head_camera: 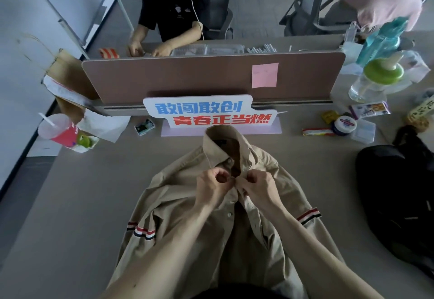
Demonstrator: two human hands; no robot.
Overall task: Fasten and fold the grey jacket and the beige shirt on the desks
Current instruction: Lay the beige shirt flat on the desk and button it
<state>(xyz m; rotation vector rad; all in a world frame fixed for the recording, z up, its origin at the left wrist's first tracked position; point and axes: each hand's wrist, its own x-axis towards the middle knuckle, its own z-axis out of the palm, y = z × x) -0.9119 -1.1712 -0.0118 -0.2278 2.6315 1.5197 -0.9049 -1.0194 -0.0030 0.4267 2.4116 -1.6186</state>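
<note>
At the near middle of the desk [82, 204], head view: the shirt [178, 193] lies face up with its collar toward the far side and its hem toward the wearer, running out of view at the lower edge. Far boundary: a brown divider [187, 75] bearing a pink note [265, 75], with a lettered sign [206, 112] standing in front of it; the collar ends just short of the sign's base. Left boundary: the desk edge runs diagonally down to the lower left corner, with a pink cup [58, 129] and crumpled paper near its far end; a broad bare stretch of desk lies between this edge and the left sleeve. Right boundary: a black bag [399, 193] lies near the right sleeve, leaving only a narrower bare strip; a tin [345, 125], small packets and a green-lidded bottle [375, 78] crowd the far right corner. Shirt: beige, wrinkled, both sleeves spread outward, each crossed by a band of red, white and dark stripes. A button shows at the collar; below it the front gapes over a dark lining, and lower down a pale button lies free on the left front edge. The left hand [212, 187] and the right hand [259, 187] meet at the upper front, each with fingers curled and pinching one front edge, the two edges drawn together between them.
</note>
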